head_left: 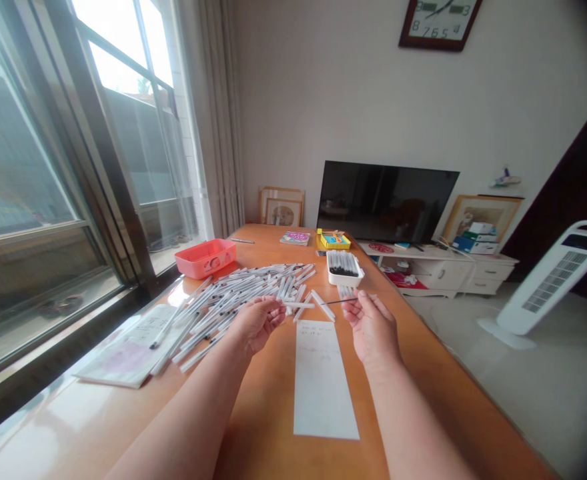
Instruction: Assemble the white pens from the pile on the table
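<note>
Over the wooden table [253, 433], my left hand [257, 321] is closed around a white pen barrel [298, 305] that points right. My right hand [372, 325] pinches a thin dark refill [337, 301] whose tip points left toward the barrel's open end, a short gap between them. A large heap of white pen barrels [238, 290] lies spread just left of and beyond my left hand. A white tray [344, 268] with several pens stands beyond my right hand. A long white paper sheet [321, 380] lies on the table below both hands.
A pink tub [205, 257] stands at the back left by the window. Papers [128, 350] lie near the left edge. A yellow box [333, 239] and a small book [295, 237] sit at the far end. A TV [386, 201], a low cabinet [443, 272] and a white fan [553, 280] stand beyond on the right.
</note>
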### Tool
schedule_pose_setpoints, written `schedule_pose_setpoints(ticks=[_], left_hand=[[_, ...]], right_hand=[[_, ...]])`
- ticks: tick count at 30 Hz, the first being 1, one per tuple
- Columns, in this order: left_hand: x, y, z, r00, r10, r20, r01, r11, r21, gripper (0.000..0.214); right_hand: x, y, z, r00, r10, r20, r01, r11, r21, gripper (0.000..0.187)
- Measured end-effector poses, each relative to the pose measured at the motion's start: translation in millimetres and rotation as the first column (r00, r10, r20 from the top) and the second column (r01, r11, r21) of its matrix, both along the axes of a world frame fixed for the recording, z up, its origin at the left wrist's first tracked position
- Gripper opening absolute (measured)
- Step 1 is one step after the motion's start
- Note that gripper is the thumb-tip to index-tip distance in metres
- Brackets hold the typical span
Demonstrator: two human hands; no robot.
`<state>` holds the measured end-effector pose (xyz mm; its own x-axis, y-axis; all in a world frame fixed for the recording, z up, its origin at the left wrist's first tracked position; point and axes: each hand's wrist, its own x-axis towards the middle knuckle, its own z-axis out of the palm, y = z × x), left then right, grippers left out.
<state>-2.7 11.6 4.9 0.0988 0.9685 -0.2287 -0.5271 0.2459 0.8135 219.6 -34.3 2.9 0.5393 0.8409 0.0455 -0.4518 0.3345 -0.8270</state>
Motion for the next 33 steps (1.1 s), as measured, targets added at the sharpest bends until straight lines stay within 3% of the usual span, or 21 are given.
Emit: schedule_pose_setpoints(ticks=[9, 13, 19, 24, 28, 31, 33], left_hand=[[3.9, -1.5, -0.3, 1.0, -0.018, 0.014, 0.018, 1.0, -0.008, 0.016], [5.2, -5.9, 0.8, 0.989, -0.142, -0.042, 0.142, 0.99, -0.004, 0.018], [14.1, -22.2, 1.8, 0.865, -0.381, -0.326, 0.424, 0.903, 0.067, 0.025], [23.3, -33.5, 0.8, 0.757, -0.514, -0.403, 0.594, 0.799, 0.097, 0.033], [27.6, -39.1, 1.8, 0.706, -0.563, -0.43, 0.668, 0.731, 0.14, 0.027], [30.2, -39.7, 0.9, 0.707, -0.553, -0.441, 0.666, 0.731, 0.151, 0.025], [31.7, -38.7, -1.4, 0.716, -0.541, -0.441, 0.652, 0.744, 0.146, 0.025]], right_hand=[[-6.9, -1.7, 1.9, 0.999, 0.024, 0.031, -0.024, 1.0, -0.005, 0.029], [-6.1, -1.1, 1.1, 0.998, 0.008, 0.055, -0.008, 1.0, -0.002, 0.031], [-6.0, -2.5, 1.7, 0.978, -0.063, 0.201, 0.07, 0.997, -0.026, 0.045], [-9.3, -5.6, 2.3, 0.942, -0.048, 0.333, 0.072, 0.996, -0.061, 0.069], [-10.7, -4.7, -2.7, 0.889, 0.042, 0.457, 0.013, 0.993, -0.115, 0.053], [-12.2, -3.2, -7.9, 0.821, 0.071, 0.567, 0.015, 0.989, -0.145, 0.042], [-13.5, -2.7, -10.8, 0.768, 0.089, 0.635, 0.007, 0.989, -0.147, 0.044]])
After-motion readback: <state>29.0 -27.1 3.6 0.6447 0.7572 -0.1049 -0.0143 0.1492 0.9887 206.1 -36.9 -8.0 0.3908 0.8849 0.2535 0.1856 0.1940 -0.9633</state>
